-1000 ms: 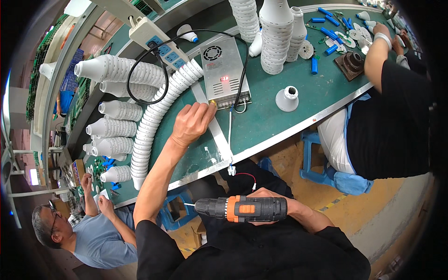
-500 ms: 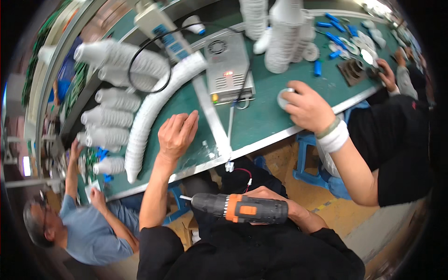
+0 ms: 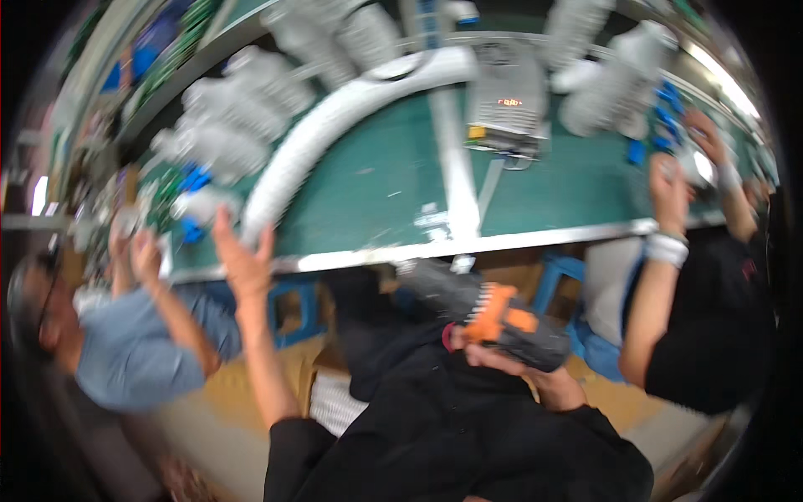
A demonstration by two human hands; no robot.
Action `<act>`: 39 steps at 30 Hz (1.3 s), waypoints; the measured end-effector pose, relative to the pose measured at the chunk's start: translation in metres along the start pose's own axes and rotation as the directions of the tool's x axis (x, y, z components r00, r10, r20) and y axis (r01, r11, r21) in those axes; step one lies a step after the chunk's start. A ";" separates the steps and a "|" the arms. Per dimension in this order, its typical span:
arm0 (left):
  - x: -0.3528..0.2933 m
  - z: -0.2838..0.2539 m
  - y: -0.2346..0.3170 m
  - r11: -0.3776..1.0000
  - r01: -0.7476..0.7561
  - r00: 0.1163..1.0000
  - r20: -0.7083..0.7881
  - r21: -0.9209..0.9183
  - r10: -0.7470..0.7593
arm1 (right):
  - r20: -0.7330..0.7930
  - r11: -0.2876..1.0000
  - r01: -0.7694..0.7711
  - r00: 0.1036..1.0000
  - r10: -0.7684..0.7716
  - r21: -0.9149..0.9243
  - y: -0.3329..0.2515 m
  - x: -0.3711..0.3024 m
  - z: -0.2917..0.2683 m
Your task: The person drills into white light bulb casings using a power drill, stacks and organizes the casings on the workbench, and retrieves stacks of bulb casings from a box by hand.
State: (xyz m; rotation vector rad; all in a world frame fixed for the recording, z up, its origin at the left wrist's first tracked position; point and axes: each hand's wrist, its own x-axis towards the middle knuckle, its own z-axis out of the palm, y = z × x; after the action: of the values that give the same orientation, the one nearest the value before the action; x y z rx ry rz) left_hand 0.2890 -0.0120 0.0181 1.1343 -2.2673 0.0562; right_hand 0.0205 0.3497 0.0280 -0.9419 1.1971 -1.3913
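My right hand [image 3: 493, 358] grips a black and orange cordless drill [image 3: 510, 322] by its handle, in front of my body. The drill points up and left toward the table's front edge. My left hand [image 3: 242, 255], blurred by motion, is raised at the table's front edge with thumb and fingers apart; I see nothing in it. Close beyond it lies the lower end of a long curved stack of nested white cups [image 3: 322, 125]. A single white cup-shaped piece [image 3: 205, 203] lies just left of that end.
On the green table [image 3: 376, 184] stand a metal power supply box [image 3: 506, 92] with a lit red display and several white cup stacks [image 3: 615, 84]. Co-workers sit at left [image 3: 159, 335] and right [image 3: 703, 326], hands at the table. A blue stool [image 3: 293, 309] stands under the edge.
The view has shifted, with the table sitting further right. My left hand has moved left, its fingers now spread. The drill has moved right and tilted upward. The right co-worker's hand has drawn away.
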 end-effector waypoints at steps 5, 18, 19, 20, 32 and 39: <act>0.009 0.028 0.000 0.995 -0.053 0.979 0.191 -0.090 0.069 | 0.029 0.982 0.187 0.982 -0.188 0.031 0.007 0.005 0.005; -0.012 0.046 -0.021 0.902 0.286 0.955 0.022 -0.323 -0.295 | 0.052 0.831 0.389 0.914 -0.403 -0.397 0.006 0.016 0.030; -0.015 0.051 -0.024 0.887 0.300 0.942 -0.036 -0.351 -0.333 | 0.046 0.828 0.364 0.923 -0.382 -0.427 0.002 0.015 0.033; -0.016 0.048 -0.022 0.890 0.288 0.941 -0.069 -0.353 -0.332 | 0.057 0.762 0.412 0.893 -0.446 -0.499 -0.003 0.016 0.036; -0.009 0.009 -0.003 0.969 0.037 0.988 0.153 -0.245 0.001 | 0.000 0.990 -0.124 0.992 0.124 -0.062 -0.004 0.009 0.030; -0.034 -0.018 0.003 0.957 0.259 0.944 0.246 -0.132 -0.221 | 0.093 0.798 0.363 0.926 -0.365 -0.482 0.023 0.030 0.022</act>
State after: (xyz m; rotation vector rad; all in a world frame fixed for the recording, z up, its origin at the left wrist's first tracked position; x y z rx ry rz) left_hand 0.3109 0.0199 0.0154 1.3792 -2.2597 -0.3687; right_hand 0.0409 0.3168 0.0083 -1.6016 1.4640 -1.4020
